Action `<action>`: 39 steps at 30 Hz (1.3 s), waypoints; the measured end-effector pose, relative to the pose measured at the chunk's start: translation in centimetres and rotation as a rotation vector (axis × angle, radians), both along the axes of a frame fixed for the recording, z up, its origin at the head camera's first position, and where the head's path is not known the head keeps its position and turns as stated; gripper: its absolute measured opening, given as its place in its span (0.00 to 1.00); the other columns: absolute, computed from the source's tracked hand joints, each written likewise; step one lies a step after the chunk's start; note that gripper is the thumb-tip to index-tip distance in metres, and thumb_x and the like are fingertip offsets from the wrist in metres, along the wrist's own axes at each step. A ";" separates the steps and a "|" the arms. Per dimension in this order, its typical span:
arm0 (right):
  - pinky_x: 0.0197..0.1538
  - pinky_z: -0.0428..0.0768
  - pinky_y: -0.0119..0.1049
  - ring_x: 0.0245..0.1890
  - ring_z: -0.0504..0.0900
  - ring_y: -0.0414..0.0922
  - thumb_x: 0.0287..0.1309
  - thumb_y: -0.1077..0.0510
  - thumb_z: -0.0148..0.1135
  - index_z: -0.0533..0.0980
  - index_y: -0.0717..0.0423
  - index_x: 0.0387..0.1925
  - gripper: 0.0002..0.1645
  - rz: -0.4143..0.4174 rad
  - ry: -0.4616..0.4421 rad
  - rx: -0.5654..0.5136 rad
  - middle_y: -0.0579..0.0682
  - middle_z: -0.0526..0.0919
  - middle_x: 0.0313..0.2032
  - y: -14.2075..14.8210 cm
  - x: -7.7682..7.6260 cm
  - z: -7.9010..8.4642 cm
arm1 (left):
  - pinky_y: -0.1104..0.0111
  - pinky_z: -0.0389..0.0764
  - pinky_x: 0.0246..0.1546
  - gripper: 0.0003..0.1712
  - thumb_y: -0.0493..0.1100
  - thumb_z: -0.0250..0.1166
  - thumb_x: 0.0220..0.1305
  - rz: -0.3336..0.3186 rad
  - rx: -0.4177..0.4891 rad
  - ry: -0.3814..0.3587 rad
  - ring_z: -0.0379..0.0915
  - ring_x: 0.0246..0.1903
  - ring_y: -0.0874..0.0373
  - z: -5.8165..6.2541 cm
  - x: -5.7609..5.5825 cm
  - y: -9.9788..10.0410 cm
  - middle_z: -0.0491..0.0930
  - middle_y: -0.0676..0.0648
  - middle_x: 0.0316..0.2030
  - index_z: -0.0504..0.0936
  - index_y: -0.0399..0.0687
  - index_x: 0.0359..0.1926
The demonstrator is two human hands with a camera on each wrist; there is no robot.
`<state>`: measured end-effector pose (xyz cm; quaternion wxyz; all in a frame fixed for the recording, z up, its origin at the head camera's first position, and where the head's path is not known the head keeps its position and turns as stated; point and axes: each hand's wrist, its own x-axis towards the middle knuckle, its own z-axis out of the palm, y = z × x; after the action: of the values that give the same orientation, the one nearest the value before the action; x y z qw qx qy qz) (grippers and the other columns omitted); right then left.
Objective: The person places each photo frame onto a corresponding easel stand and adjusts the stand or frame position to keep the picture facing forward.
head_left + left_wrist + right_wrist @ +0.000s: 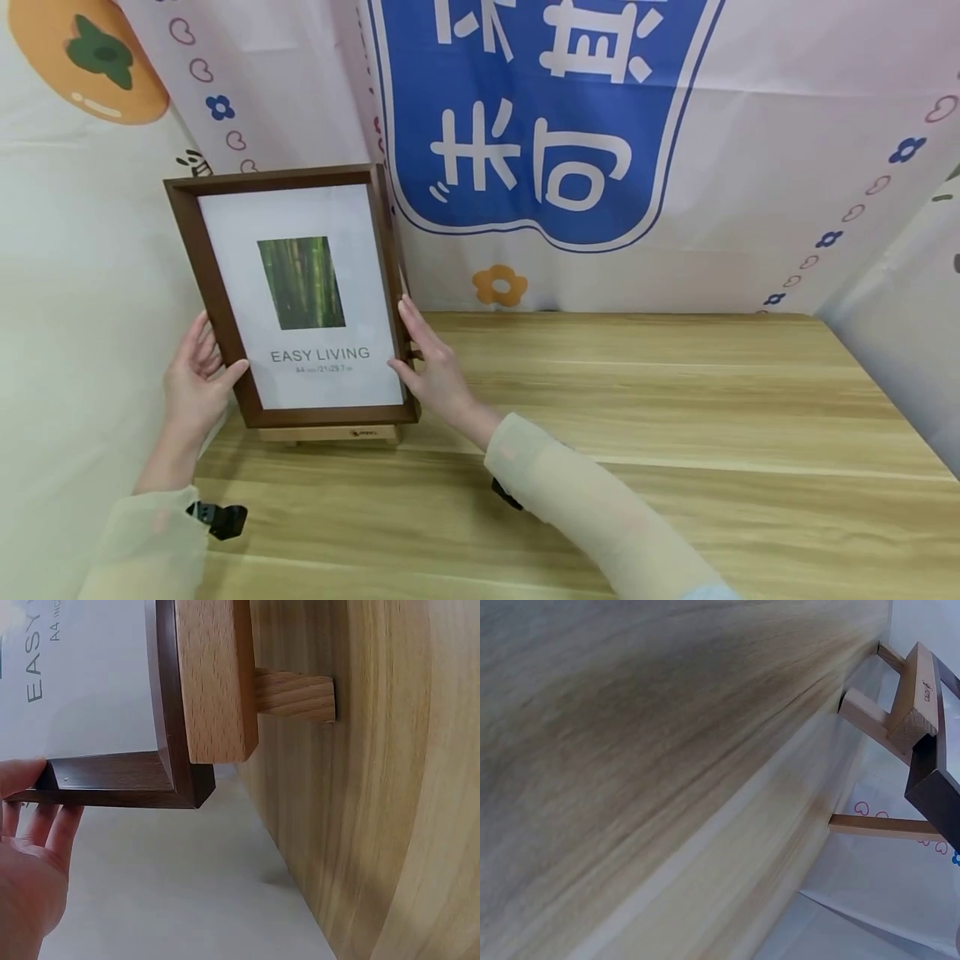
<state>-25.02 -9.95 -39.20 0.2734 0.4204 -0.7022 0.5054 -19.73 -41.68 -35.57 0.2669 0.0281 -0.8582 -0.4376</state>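
A brown picture frame [330, 416] stands upright on a small wooden easel [322, 434], tilted slightly back. Inside it is a white sheet [315, 212] with a bamboo photo [302, 283] and the words EASY LIVING. My left hand [197, 383] grips the frame's lower left side, thumb on the front and fingers behind. On the lower right side, my right hand [438, 379] holds the frame between thumb and fingers. In the left wrist view, the frame's bottom edge lies along the easel ledge [214, 682]. The right wrist view shows the easel's back leg [885, 826], but not the hand.
The easel stands near the back left of a wood-grain table [637, 400]. Printed cloth [750, 167] hangs behind the table, and pale cloth [67, 333] hangs close on the left. Dark wrist cameras [225, 521] sit at both sleeves.
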 end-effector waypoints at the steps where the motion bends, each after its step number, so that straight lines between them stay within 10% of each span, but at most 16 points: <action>1: 0.56 0.75 0.29 0.69 0.61 0.51 0.56 0.71 0.66 0.53 0.68 0.71 0.47 -0.003 -0.004 0.005 0.62 0.52 0.73 0.0 0.0 0.0 | 0.85 0.69 0.51 0.50 0.26 0.63 0.61 0.003 -0.003 -0.005 0.65 0.61 0.66 0.0 0.0 0.0 0.60 0.45 0.70 0.51 0.62 0.76; 6: 0.58 0.74 0.32 0.69 0.61 0.51 0.57 0.70 0.66 0.53 0.65 0.72 0.46 -0.001 -0.082 0.027 0.60 0.51 0.73 0.0 0.3 0.0 | 0.85 0.68 0.52 0.45 0.32 0.64 0.64 0.038 0.033 -0.055 0.66 0.60 0.65 -0.5 0.0 -0.2 0.62 0.44 0.69 0.53 0.60 0.76; 13: 0.60 0.74 0.46 0.64 0.66 0.47 0.58 0.60 0.68 0.48 0.44 0.76 0.53 0.090 -0.570 -0.083 0.47 0.50 0.74 1.3 2.3 -1.8 | 0.88 0.71 0.44 0.42 0.39 0.67 0.63 0.029 0.061 -0.122 0.68 0.46 0.76 -3.0 1.7 -1.1 0.64 0.36 0.67 0.57 0.44 0.74; 17: 0.58 0.75 0.52 0.63 0.67 0.54 0.58 0.59 0.69 0.45 0.39 0.77 0.55 0.121 -0.694 -0.111 0.51 0.52 0.73 2.0 3.6 -2.9 | 0.89 0.71 0.40 0.46 0.40 0.68 0.63 -0.032 -0.014 -0.168 0.64 0.42 0.82 -4.5 3.1 -1.6 0.63 0.25 0.64 0.51 0.37 0.74; 20: 0.58 0.74 0.55 0.63 0.66 0.59 0.59 0.60 0.68 0.43 0.38 0.77 0.56 0.152 -0.735 -0.114 0.52 0.51 0.73 2.2 4.3 -3.2 | 0.88 0.71 0.40 0.52 0.42 0.67 0.64 -0.094 -0.027 -0.253 0.71 0.53 0.61 -5.1 3.7 -1.7 0.57 0.21 0.65 0.43 0.36 0.75; 24: 0.58 0.74 0.52 0.63 0.67 0.59 0.60 0.56 0.66 0.41 0.36 0.77 0.55 0.147 -0.792 -0.076 0.52 0.51 0.73 1.8 5.6 -3.2 | 0.65 0.74 0.56 0.58 0.44 0.67 0.64 -0.165 -0.022 -0.384 0.53 0.62 0.23 -5.9 4.0 -1.6 0.46 0.19 0.68 0.32 0.36 0.75; 27: 0.61 0.72 0.51 0.65 0.63 0.58 0.62 0.52 0.65 0.39 0.33 0.76 0.54 0.118 -0.818 -0.031 0.51 0.50 0.74 1.1 6.6 -3.0 | 0.63 0.77 0.53 0.58 0.43 0.67 0.64 -0.200 -0.018 -0.411 0.51 0.61 0.20 -6.5 4.2 -1.6 0.43 0.18 0.67 0.31 0.35 0.74; 33: 0.69 0.59 0.49 0.73 0.49 0.47 0.62 0.53 0.65 0.36 0.26 0.75 0.57 0.053 -0.812 0.014 0.43 0.44 0.75 -0.1 7.0 -2.9 | 0.77 0.81 0.35 0.54 0.35 0.68 0.62 -0.257 0.019 -0.329 0.79 0.45 0.55 -6.8 4.2 -1.1 0.55 0.17 0.63 0.36 0.32 0.74; 39: 0.69 0.60 0.50 0.71 0.53 0.52 0.57 0.60 0.69 0.30 0.24 0.74 0.66 -0.060 -0.790 0.124 0.48 0.45 0.75 -0.7 6.8 -3.4 | 0.79 0.80 0.36 0.56 0.33 0.67 0.61 -0.282 0.036 -0.309 0.70 0.37 0.79 -6.6 4.1 -0.8 0.54 0.15 0.62 0.33 0.31 0.73</action>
<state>-18.19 -10.64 -42.57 -0.0291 0.1888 -0.7943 0.5767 -15.60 -42.47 -42.21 0.0676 -0.0206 -0.8764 -0.4764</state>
